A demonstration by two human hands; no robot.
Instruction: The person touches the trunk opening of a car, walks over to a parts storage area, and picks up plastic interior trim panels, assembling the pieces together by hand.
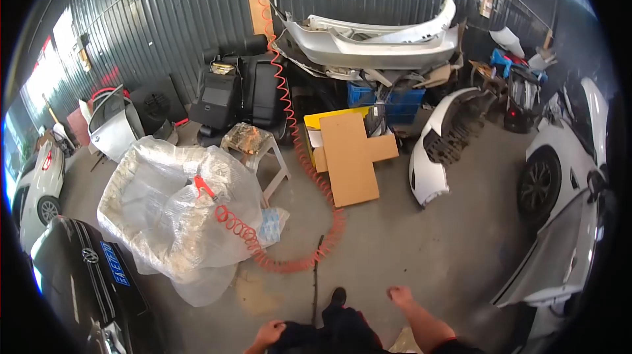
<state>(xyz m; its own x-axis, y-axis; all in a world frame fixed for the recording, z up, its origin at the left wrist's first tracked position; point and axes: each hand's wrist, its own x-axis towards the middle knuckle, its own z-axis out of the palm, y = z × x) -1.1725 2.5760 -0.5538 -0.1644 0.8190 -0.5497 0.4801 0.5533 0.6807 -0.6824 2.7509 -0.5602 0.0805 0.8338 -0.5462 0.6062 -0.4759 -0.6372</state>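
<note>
Trailing down in front of the dark wall, the coiled red hose looped over the floor ahead of the person and ended in a red nozzle on top of the bulky bubble-wrapped piece. A thin dark strip lay on the floor between the 2 hands, its far end near the loop. The left hand was low beside the dark trousers, fingers bent inward; the right hand was out over the floor, fingers loosely curled. Neither visibly held anything, but whether a small thing was pinched inside either, I could not tell.

Beyond the hose sat a flattened cardboard box and a worn stool; towards the floor's right edge, a white bumper stood near a white car.

The main risk looked like tripping: the shoe was just beside the strip, and a stride forward could have snagged the coils. A sharp tug might then have dragged the nozzle across the wrap and torn it, or pulled it off onto the floor.
</note>
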